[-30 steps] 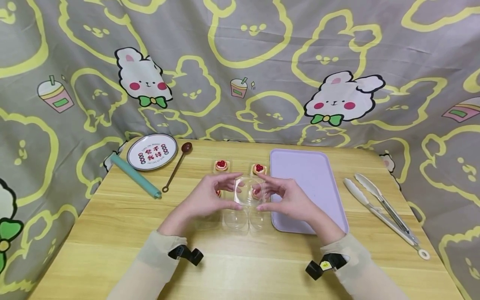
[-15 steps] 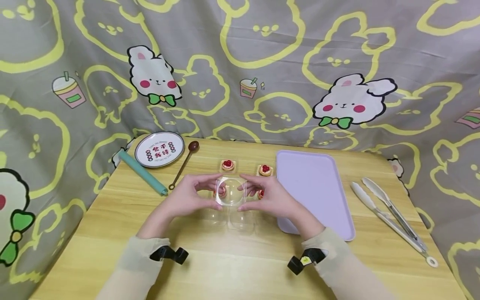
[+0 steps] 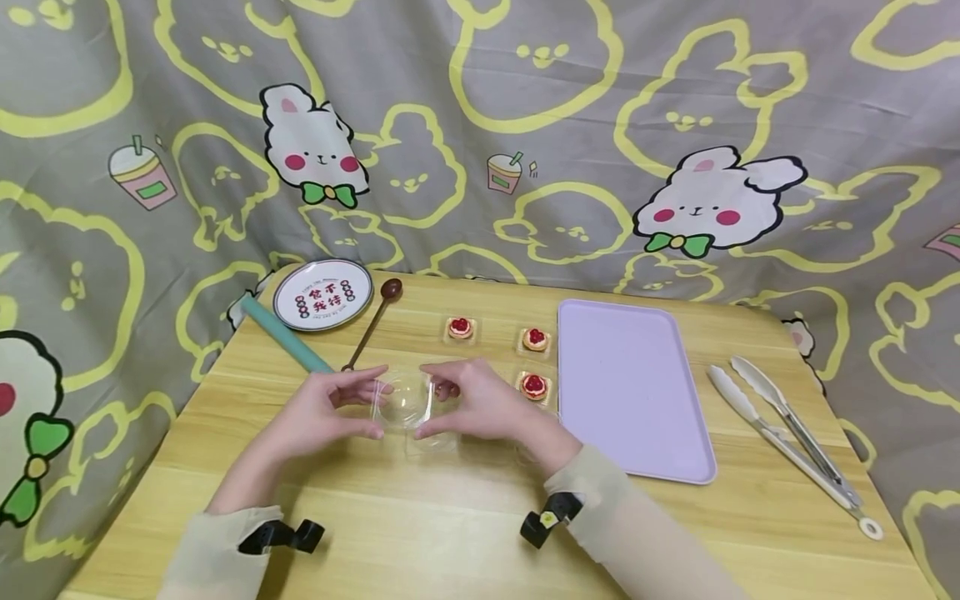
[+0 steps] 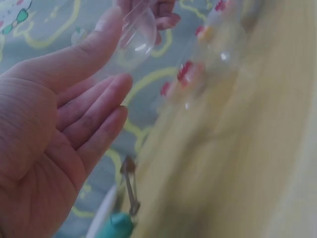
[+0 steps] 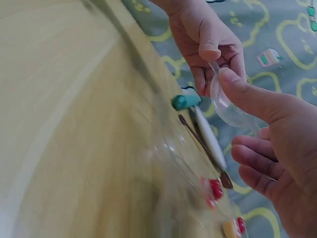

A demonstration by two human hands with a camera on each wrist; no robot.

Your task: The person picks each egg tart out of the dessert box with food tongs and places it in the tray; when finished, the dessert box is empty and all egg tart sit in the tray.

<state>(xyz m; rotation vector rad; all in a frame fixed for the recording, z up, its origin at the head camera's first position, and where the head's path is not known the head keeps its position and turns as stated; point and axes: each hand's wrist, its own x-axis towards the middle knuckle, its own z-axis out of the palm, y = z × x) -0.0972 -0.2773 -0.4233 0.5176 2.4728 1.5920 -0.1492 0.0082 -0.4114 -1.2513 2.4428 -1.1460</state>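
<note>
Both hands hold a clear plastic domed lid (image 3: pixel 405 402) between them, raised above the table. My left hand (image 3: pixel 318 414) pinches its left edge with the thumb below and fingertips above in the head view. My right hand (image 3: pixel 480 402) pinches the opposite edge; the right wrist view shows that thumb on the lid's rim. Beyond the hands, three small tarts with red berry tops (image 3: pixel 461 328) (image 3: pixel 535 339) (image 3: pixel 534 387) sit in clear plastic containers on the table. Another clear piece (image 3: pixel 432 440) lies beneath the hands, partly hidden.
A lilac tray (image 3: pixel 633 392) lies right of the tarts, with metal tongs (image 3: pixel 787 450) beyond it. At the back left are a white oval plate (image 3: pixel 322 294), a brown long-handled spoon (image 3: pixel 372 323) and a teal rolled stick (image 3: pixel 283 333). A patterned curtain (image 3: pixel 555 167) backs the table.
Both hands have moved left together, carrying the clear lid from in front of the tarts to left of them. The head view has also shifted slightly.
</note>
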